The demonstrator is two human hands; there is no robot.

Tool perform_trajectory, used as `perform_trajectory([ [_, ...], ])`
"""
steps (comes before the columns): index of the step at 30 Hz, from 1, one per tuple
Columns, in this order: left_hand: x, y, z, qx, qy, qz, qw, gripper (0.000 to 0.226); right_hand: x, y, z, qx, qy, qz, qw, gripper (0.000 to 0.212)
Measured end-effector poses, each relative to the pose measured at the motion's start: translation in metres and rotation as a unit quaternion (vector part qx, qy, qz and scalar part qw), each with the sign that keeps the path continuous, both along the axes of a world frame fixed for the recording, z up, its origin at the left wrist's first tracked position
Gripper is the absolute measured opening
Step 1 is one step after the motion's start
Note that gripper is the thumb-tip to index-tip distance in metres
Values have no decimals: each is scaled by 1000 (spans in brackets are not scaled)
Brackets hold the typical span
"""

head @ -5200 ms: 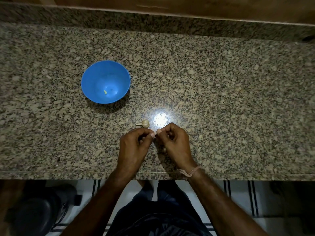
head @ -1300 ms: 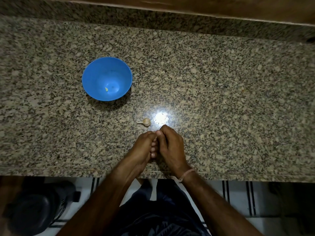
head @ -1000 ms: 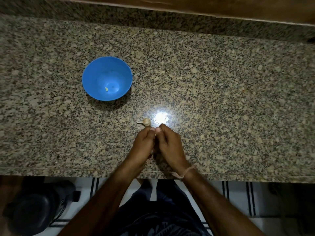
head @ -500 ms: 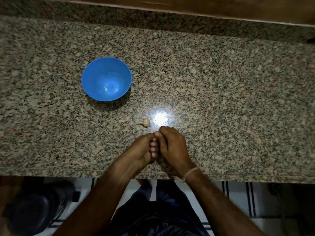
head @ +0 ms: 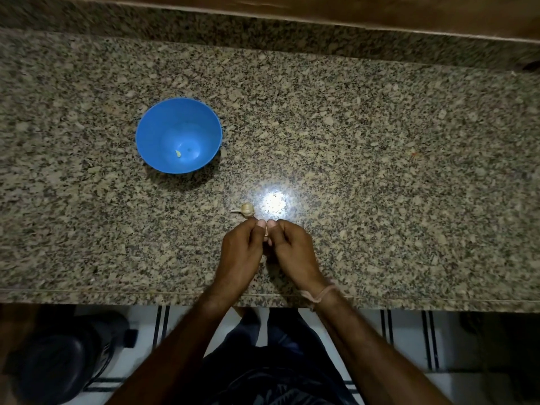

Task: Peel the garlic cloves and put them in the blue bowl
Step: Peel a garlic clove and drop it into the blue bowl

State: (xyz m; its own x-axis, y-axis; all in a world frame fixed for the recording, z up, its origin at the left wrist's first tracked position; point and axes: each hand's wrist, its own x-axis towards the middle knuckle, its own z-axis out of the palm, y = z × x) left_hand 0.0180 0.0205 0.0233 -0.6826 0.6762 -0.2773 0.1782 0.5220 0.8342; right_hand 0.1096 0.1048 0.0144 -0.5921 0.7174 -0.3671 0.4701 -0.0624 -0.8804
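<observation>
**Garlic peeling at an early stage, one clove in the bowl**

A speckled granite counter (head: 380,171) seen from above. The blue bowl (head: 152,133) stands left of centre, midway between the front and back edges, with one small pale peeled clove (head: 178,153) at its bottom. An unpeeled garlic piece (head: 247,209) with a short stalk lies near the middle, just beyond the hands. The left hand (head: 241,252) and right hand (head: 292,249) meet near the front edge. Their fingers are curled and their thumb tips are pressed together on a pinched clove (head: 266,229), which is mostly hidden. It looks mid-peel, and most of the task appears to remain.
</observation>
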Motion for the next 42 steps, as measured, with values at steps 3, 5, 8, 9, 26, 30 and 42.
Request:
perform_trajectory([
  [3, 2, 1, 3, 15, -14, 10, 1000, 33, -3, 3, 5, -205, 65, -64, 974, 47],
  [5, 3, 2, 5, 13, -9, 7, 1000, 30, -4, 7, 6, -288, 83, -94, 949, 48],
  [8, 3, 2, 5, 10, -32, 31, 999, 27, -1, 7, -2, -210, 77, -72, 972, 46],
  [9, 2, 2, 3, 6, -32, 40, 999, 28, 1, 7, -3, -143, 59, -55, 986, 44],
  [26, -1, 1, 2, -35, -29, 82, 996, 28, 4, 5, -5, -28, 63, -69, 995, 5],
  [30, 0, 2, 2, -55, -10, 70, 996, 32, 6, 0, -4, -11, 74, -68, 995, 7],
  [42, -1, 5, -4, -44, -22, 105, 993, 4, 4, -2, -7, -260, 129, -182, 940, 7],
])
